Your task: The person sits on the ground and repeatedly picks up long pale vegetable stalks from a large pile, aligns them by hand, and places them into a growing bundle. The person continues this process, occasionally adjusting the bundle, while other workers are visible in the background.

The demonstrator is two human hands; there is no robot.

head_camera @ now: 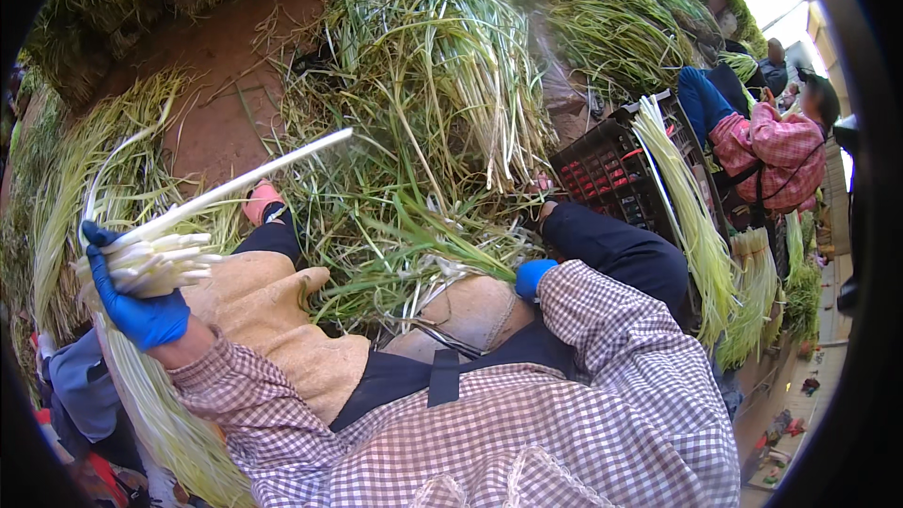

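My left hand (pixel 141 303), in a blue glove, grips a bundle of pale leafy stalks (pixel 162 264) with their white ends pointing right. One longer white stalk (pixel 261 173) sticks out above the others, up and to the right. The bundle's long yellow-green leaves (pixel 155 402) hang down past my left forearm. My right hand (pixel 534 279), also blue-gloved, is closed around green leaves (pixel 465 250) that fan out to the upper left; its fingers are partly hidden by the cuff. A tan cloth (pixel 282 317) covers my left thigh.
Loose leaves and a heap of green stalks (pixel 451 70) lie ahead on reddish ground (pixel 211 106). At right, a black plastic crate (pixel 600 162) has a pale bundle (pixel 684 204) across it. A co-worker in a pink checked top (pixel 769 155) sits beyond. Another person's clothing (pixel 85 388) shows at lower left.
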